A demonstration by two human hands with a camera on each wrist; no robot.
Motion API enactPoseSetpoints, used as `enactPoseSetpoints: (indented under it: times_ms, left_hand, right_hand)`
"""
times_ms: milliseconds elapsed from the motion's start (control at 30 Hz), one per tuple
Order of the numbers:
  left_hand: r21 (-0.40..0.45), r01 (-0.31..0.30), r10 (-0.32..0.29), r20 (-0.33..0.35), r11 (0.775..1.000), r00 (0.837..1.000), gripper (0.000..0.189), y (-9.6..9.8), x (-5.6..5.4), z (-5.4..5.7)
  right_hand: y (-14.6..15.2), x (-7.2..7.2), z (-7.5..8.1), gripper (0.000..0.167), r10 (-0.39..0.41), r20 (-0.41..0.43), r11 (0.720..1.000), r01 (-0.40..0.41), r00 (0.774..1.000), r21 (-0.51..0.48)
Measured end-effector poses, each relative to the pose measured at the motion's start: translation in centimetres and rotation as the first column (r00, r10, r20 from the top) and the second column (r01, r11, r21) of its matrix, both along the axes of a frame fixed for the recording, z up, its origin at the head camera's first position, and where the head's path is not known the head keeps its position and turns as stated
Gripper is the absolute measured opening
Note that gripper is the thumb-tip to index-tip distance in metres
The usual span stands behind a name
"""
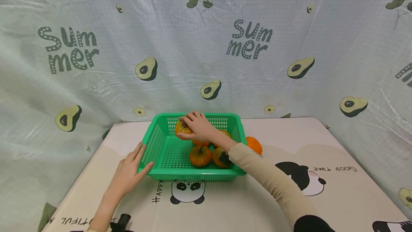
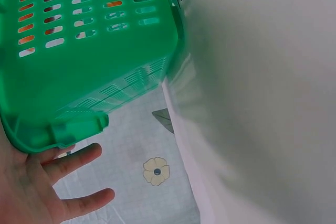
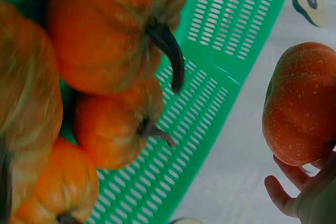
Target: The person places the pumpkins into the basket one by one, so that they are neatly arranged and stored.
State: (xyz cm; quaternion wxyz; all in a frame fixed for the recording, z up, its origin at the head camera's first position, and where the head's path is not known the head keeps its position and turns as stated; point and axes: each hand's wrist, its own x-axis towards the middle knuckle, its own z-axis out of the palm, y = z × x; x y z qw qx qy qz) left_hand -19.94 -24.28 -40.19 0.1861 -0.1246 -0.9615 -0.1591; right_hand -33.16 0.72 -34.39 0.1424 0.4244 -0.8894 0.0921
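Note:
A small orange-and-green pumpkin is held by my right hand above the back left part of the green plastic basket. In the right wrist view, the fingers grip this pumpkin beyond the basket wall. Several more pumpkins with dark stems lie in the basket's right half, partly covered by my right hand and forearm. At the basket's left rim is my left hand, its fingers straight and spread. In the left wrist view, those fingers reach past the rim.
An orange round pumpkin-like thing sits on the table just right of the basket, partly behind my right sleeve. The table has a pale cloth printed with pandas and words. A light curtain with avocado prints hangs behind and at both sides.

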Motion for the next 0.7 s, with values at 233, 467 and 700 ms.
enactPoseSetpoints:
  times_ms: [233, 467, 700]
  left_hand:
    - [0.002, 0.001, -0.001, 0.008, 1.0, 1.0, 0.067, 0.1, -0.1, -0.1]
    - [0.002, -0.001, 0.001, 0.01, 1.0, 1.0, 0.066, 0.2, -0.1, 0.0]
    - [0.002, 0.008, -0.008, -0.019, 1.0, 1.0, 0.066, 0.0, -0.2, -0.2]
  right_hand:
    - [-1.7, -1.4, -1.3, 0.063, -0.048, 0.063, 0.997, 0.045, 0.997, 0.058]
    - [-2.9, -2.8, -2.0, 0.064, -0.086, 0.092, 0.988, 0.073, 0.992, 0.135]
    - [-3.9, -3.8, -2.9, 0.062, -0.145, 0.027, 0.954, 0.133, 0.989, 0.269]
